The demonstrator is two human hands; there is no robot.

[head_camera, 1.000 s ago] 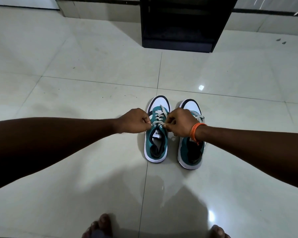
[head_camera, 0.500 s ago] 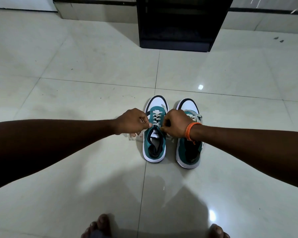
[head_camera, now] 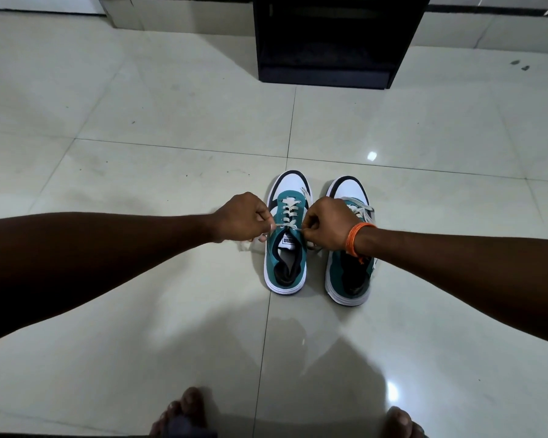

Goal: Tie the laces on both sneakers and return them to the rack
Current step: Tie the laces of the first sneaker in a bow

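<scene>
We see the left hand [head_camera: 239,216] curled into a fist, thumb and fingers pinching one end of a pale lace [head_camera: 290,213]. The right hand [head_camera: 328,224] is closed the same way on the other end. The two fists sit on either side of the left sneaker [head_camera: 287,263], and the lace runs taut between them across the top of its tongue. Below the left hand a loose stretch of lace trails onto the floor [head_camera: 171,121].

An orange band [head_camera: 356,238] circles the right wrist, and that wrist and forearm cross over the middle of the right sneaker [head_camera: 350,279], hiding much of its lacing. What we can see of its lace lies slack near the toe. Whether it is knotted we cannot tell.

Both sneakers are teal with white toes, dark trim and white soles. They stand upright and side by side on glossy pale tiles, toes pointing away from us, close together but not touching. A tile joint runs under the left sneaker.

Well beyond the toes, against the far wall, stands the black rack [head_camera: 329,42], its dark opening facing us. At the bottom edge of the view we see the toes of two bare feet [head_camera: 184,412].
</scene>
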